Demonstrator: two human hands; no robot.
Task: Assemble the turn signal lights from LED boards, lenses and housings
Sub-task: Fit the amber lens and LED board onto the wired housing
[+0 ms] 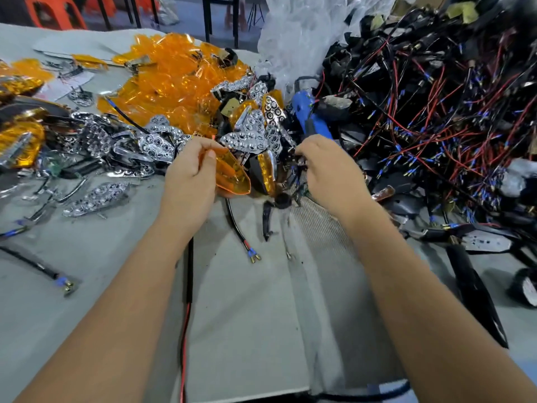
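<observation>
My left hand (190, 173) grips an orange pointed lens (234, 177) just above the table, thumb on top. A thin red wire end shows above its fingers. My right hand (325, 170) has its fingers curled down into the parts at the middle of the table; what they pinch is hidden. Between the hands lies a black housing with an orange lens (266, 173) and a chrome reflector (247, 139). Orange lenses (177, 80) are heaped behind, chrome reflectors (116, 141) lie to the left.
A big tangle of black housings with red and black wires (430, 112) fills the right side. A blue tool (309, 114) stands behind my right hand. Loose cables (241, 234) lie on the grey table cover (247, 315). Crumpled clear plastic (296, 33) sits at the back.
</observation>
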